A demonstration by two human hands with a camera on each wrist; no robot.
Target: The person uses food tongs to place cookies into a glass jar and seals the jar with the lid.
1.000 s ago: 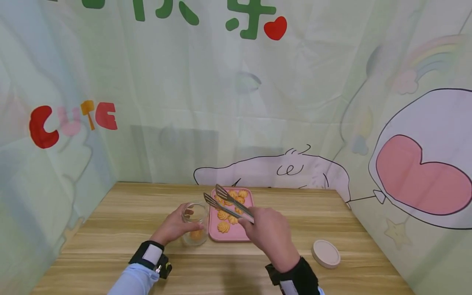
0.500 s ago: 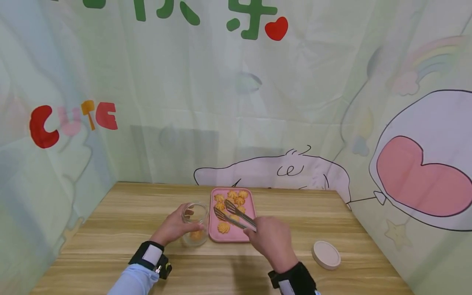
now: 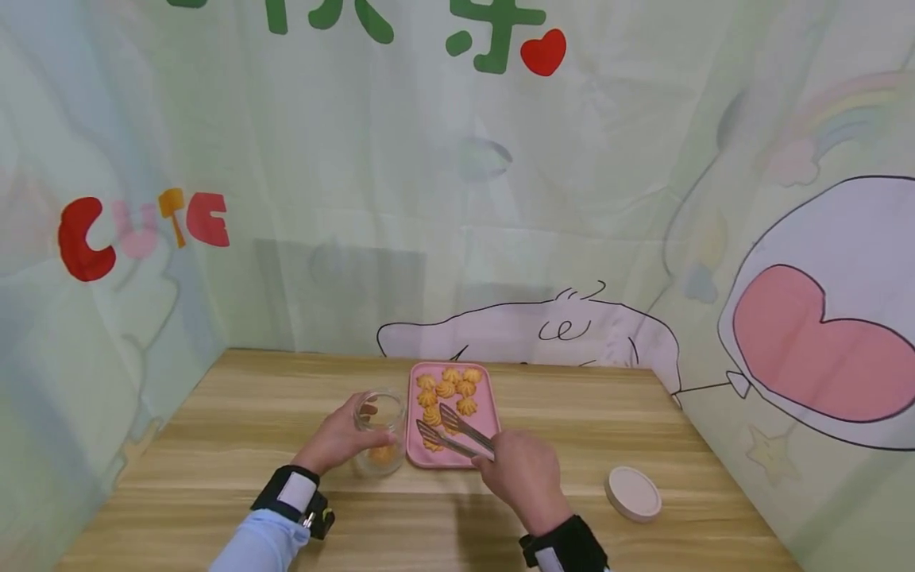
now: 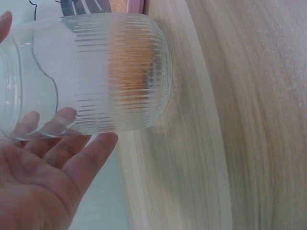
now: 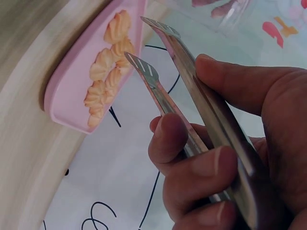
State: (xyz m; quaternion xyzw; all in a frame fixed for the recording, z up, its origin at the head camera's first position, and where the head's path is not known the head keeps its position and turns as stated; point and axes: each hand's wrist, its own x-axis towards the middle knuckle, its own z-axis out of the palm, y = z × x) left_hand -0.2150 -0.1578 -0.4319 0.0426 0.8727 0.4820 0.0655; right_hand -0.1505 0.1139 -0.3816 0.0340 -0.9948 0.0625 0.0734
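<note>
- Pale green printed cloth point(image 3: 343, 175) hangs behind and around the wood-grain table point(image 3: 236, 445), with coloured lettering point(image 3: 74, 246) on its left side.
- Left hand point(image 3: 339, 437), in a blue sleeve, is wrapped around a clear glass jar point(image 4: 91, 76), thumb in front and fingers behind; hand and jar have kept their place over the last second.
- The jar is roughly upright and uncapped, its base on or close to the table; something orange-brown point(image 4: 129, 64), apparently one or more cookies, sits low inside it, blurred by the ribbed glass.
- Just right of the jar lies the pink tray point(image 3: 488, 413), cookies point(image 3: 445, 389) spread over it, more towards the far end.
- Metal tongs point(image 5: 211, 115) have changed most: their tips were over the far part of the tray, and now hang over its near end, spread apart and partly hiding the nearest cookies. I judge this puts those cookies within reach; none looks gripped, and whether the tips touch one I cannot tell.
- Right hand point(image 3: 525, 481) is grasping the tongs, having come nearer the person with them.
- Farther right, the pale round lid point(image 3: 633, 492) lies on the table, unmoved.
</note>
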